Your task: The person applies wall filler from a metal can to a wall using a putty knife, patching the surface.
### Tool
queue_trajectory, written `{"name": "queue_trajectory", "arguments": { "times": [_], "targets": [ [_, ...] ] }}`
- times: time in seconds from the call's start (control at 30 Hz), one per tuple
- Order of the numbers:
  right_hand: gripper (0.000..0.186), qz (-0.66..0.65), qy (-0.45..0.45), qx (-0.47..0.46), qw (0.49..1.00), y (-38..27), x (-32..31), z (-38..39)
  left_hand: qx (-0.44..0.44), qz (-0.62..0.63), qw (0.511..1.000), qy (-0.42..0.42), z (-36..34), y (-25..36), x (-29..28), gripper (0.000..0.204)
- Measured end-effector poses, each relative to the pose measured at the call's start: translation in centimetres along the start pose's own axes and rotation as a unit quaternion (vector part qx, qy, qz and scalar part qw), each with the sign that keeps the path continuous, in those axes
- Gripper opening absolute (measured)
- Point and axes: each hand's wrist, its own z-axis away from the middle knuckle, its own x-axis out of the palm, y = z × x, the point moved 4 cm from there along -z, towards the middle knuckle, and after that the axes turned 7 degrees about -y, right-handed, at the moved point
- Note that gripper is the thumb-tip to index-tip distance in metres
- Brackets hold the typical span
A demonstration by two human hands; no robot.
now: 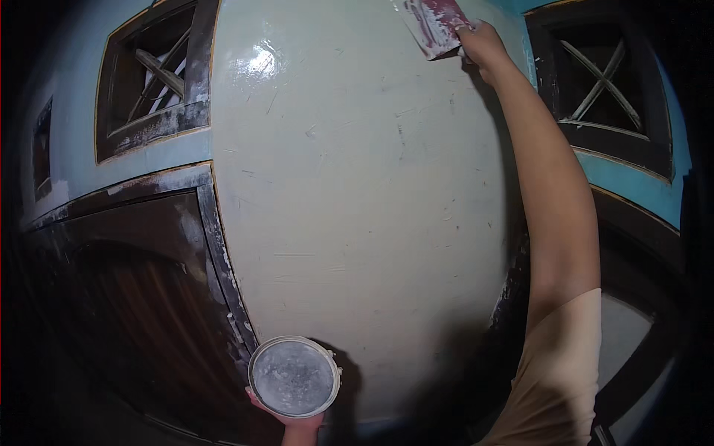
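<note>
High on a pale cream wall panel (357, 193), my right hand (483, 48) grips a red, putty-smeared scraper (435, 26), its blade against or very close to the wall. At the bottom, my left hand (297, 424) holds a round grey tin or lid (292, 375) from underneath, its flat grey inner surface speckled with white residue. The panel bears small scuffs and a glossy highlight near the top left.
At upper left and right are dark-framed openings (152, 74) (602, 82) with crossed slats, set in light-blue walls (78, 149). A dark wooden door (134, 297) with a white-smeared frame stands at lower left. Another dark frame (632, 223) runs behind my right arm.
</note>
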Motion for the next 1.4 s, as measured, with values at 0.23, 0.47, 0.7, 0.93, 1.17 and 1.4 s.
{"name": "queue_trajectory", "arguments": {
  "times": [0.23,0.47,0.7,0.93,1.17,1.4],
  "targets": [
    [0.028,-0.105,0.166,0.081,0.977,5.0,-7.7,1.3,-0.016,0.007,1.000,0.008,0.4,0.8,-1.4,0.102],
    [0.026,-0.055,-0.093,-0.046,0.993,-2.0,1.7,5.6,-0.032,0.016,0.999,0.026,1.0,1.0,-2.3,0.104],
    [0.034,0.162,-0.187,-0.121,0.961,0.4,4.4,10.1,-0.080,0.032,0.996,0.024,1.0,-1.0,-1.8,0.103],
    [0.032,0.097,0.143,0.002,0.985,5.5,-9.4,9.4,-0.095,0.052,0.994,0.006,1.5,-1.2,-1.7,0.103],
    [0.023,0.075,-0.011,-0.075,0.994,-0.8,-0.7,15.0,-0.112,0.066,0.992,0.008,2.0,-1.9,-1.5,0.102],
    [0.030,0.155,-0.070,-0.052,0.984,3.0,2.1,14.6,-0.126,0.038,0.991,-0.018,2.6,-2.7,-0.6,0.102]
  ]
}}
